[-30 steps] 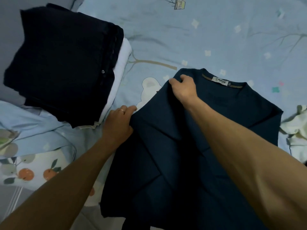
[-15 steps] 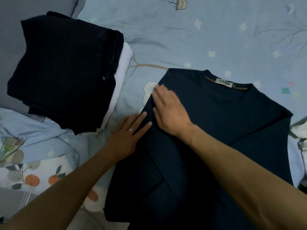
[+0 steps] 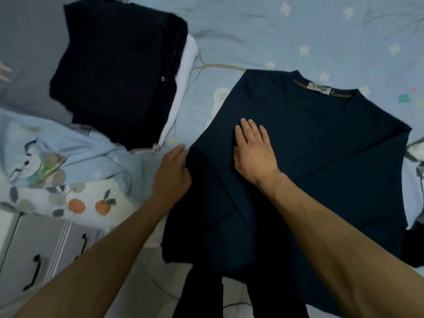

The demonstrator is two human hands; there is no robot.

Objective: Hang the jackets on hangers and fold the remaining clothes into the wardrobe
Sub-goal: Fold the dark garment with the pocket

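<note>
A dark teal shirt (image 3: 321,138) lies flat on the light blue bedsheet (image 3: 252,35), collar and label toward the far side, its left side folded inward. My right hand (image 3: 253,150) presses flat on the folded part with straight fingers. My left hand (image 3: 175,173) rests at the shirt's left edge, its fingertips tucked against or under the fabric there. A stack of folded clothes (image 3: 119,74), dark on top with white beneath, sits on the bed to the upper left.
A rumpled quilt with orange fruit print (image 3: 68,184) lies at the left. White drawers with black handles (image 3: 36,255) stand beside the bed at lower left. Pale cloth (image 3: 418,152) shows at the right edge. My dark trouser legs (image 3: 202,294) are below.
My right hand let go of the folded-in shoulder, flattened, and slid down the fold. My left hand moved from lying flat on the shirt to its left edge.
</note>
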